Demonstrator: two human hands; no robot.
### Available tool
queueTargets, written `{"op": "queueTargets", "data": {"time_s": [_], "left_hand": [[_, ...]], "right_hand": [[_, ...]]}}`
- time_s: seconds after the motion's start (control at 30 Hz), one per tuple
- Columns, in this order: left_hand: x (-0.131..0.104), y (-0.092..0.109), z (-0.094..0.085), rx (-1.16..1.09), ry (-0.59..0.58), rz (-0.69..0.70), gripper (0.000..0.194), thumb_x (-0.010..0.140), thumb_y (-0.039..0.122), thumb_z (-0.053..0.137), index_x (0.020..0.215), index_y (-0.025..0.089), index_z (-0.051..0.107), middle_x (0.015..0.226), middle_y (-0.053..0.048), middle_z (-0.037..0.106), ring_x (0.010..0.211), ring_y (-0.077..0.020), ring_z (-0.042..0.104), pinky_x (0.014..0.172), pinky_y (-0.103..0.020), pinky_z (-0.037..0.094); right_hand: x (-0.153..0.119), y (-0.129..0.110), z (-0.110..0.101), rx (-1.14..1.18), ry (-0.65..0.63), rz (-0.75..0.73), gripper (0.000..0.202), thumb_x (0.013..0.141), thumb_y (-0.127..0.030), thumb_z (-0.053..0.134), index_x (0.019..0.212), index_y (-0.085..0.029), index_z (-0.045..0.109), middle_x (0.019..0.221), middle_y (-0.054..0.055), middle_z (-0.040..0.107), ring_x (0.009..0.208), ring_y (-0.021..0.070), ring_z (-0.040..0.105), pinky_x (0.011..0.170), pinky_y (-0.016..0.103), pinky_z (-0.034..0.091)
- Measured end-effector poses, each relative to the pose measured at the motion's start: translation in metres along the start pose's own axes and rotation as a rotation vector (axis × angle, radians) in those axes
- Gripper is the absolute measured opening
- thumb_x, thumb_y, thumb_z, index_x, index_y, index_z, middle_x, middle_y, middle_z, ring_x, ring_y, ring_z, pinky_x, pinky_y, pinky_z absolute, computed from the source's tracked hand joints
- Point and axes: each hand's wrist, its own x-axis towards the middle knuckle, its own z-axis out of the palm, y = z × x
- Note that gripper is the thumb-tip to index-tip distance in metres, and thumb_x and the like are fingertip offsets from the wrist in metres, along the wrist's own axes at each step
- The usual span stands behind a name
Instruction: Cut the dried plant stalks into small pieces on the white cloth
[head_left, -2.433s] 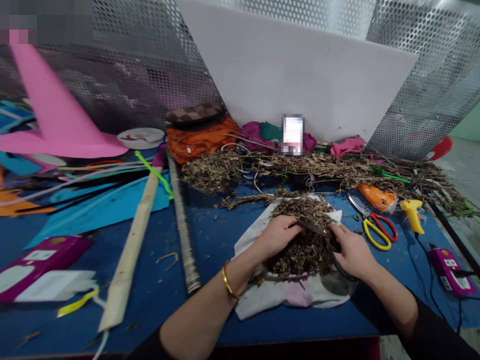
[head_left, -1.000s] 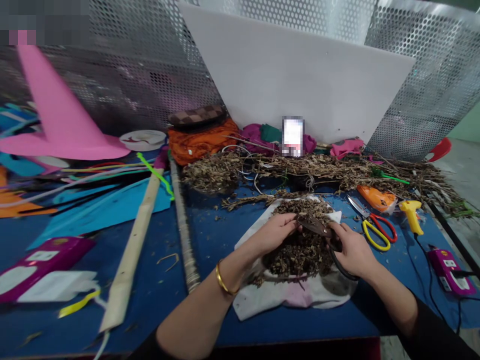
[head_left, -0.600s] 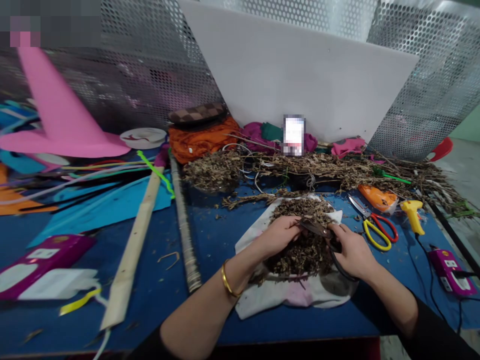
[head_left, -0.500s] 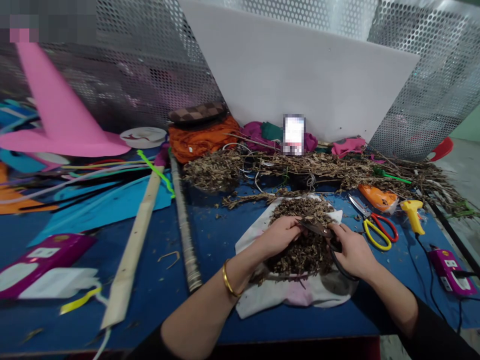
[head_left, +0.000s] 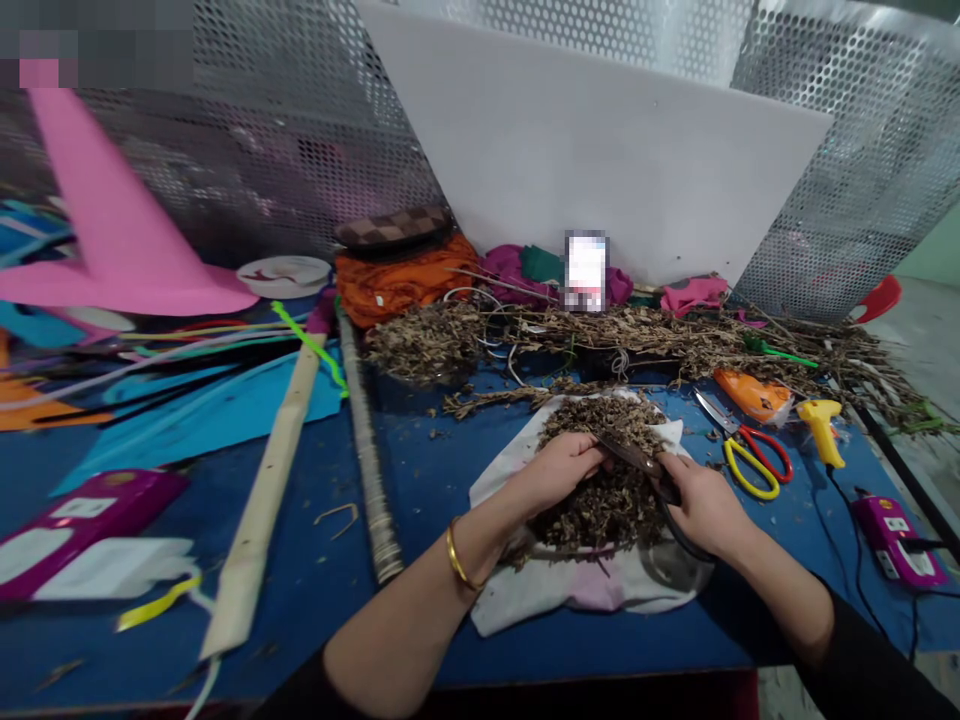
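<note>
A heap of dry brown plant bits (head_left: 592,515) lies on a white cloth (head_left: 517,600) with a pink stain, in front of me. My right hand (head_left: 705,500) is closed round the handles of dark scissors (head_left: 634,455), whose blades point left over the heap. At the blade tips my left hand (head_left: 566,468) is closed, its fingers pinched together above the heap. What lies between those fingers is too small to make out.
Red-and-yellow scissors (head_left: 754,460), a yellow glue gun (head_left: 823,430) and a purple power strip (head_left: 896,540) lie right. Dry branches (head_left: 637,335) line the back. Left are a grey stick (head_left: 367,450), a wooden stick (head_left: 270,490), blue sheets (head_left: 202,420) and a pink hat (head_left: 127,220).
The dark scissors have tilted slightly, and their blades look a little more closed. Both hands stay almost where they were over the heap.
</note>
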Motion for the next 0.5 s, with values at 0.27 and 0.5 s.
{"op": "queueTargets", "data": {"time_s": [0.27,0.5], "left_hand": [[-0.0006,0.0001,0.0048,-0.037,-0.014,0.004,0.028,0.072,0.04,0.044,0.064,0.014,0.053,0.05,0.006,0.034,0.049,-0.0087,0.027,0.048,-0.022,0.02],[0.0009,-0.0018,0.006,-0.091,0.005,-0.016,0.027,0.07,0.039,0.046,0.064,0.014,0.053,0.052,0.005,0.037,0.05,-0.0086,0.028,0.049,-0.022,0.021]], "right_hand": [[0.0013,0.0001,0.0041,-0.06,0.012,0.021,0.048,0.076,-0.025,0.047,0.123,-0.019,0.038,0.109,0.009,0.054,0.09,0.0197,0.055,0.07,0.025,0.036],[0.0009,-0.0017,0.0018,-0.068,-0.032,0.028,0.046,0.075,-0.019,0.045,0.12,-0.019,0.039,0.107,0.009,0.055,0.091,0.0196,0.055,0.072,0.025,0.036]]}}
